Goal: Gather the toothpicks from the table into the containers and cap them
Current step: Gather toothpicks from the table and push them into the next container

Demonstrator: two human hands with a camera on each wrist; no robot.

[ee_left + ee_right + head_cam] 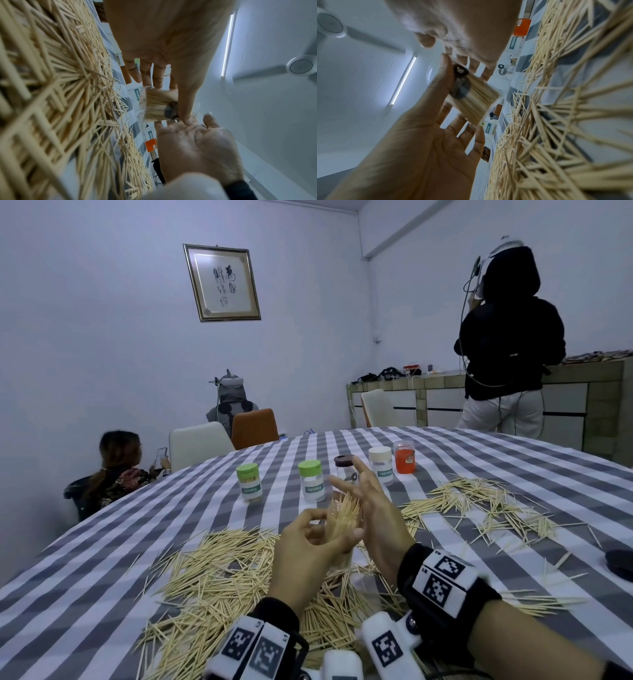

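While the head view looks down over the checked desk (pixel 479 460), the left hand (pixel 308 556) grasps a clear container (pixel 342 522) packed with toothpicks, thumb across its front and fingers curled behind it, raised above the desk near the centre. The right hand (pixel 373 515) stands just beside it at 3 o'clock, fingers straight and spread, holding nothing, its palm close against the toothpick tips. Loose toothpicks (pixel 219 573) lie heaped at 7 o'clock of the hands, with a thinner scatter (pixel 486 501) at 2 o'clock. Five containers stand in a row at 12 o'clock: two with green caps (pixel 248 482) (pixel 311 480), one with a dark cap (pixel 346 470), one with a white cap (pixel 381 464) and an orange one (pixel 405 457).

In the left wrist view, the left hand (pixel 163 44) pinches the container (pixel 157 105) between thumb and fingers; the right hand (pixel 197 147) lies flat and relaxed at 5 o'clock of it. Loose toothpicks (pixel 56 94) fill the 9 o'clock side.

In the right wrist view, the left hand (pixel 426 142) grips the container (pixel 472 100), a dark label under the thumb. The right hand (pixel 462 27) is at 12 o'clock, and whether it touches the container cannot be told. The toothpick heap (pixel 556 121) spreads at 3 o'clock.
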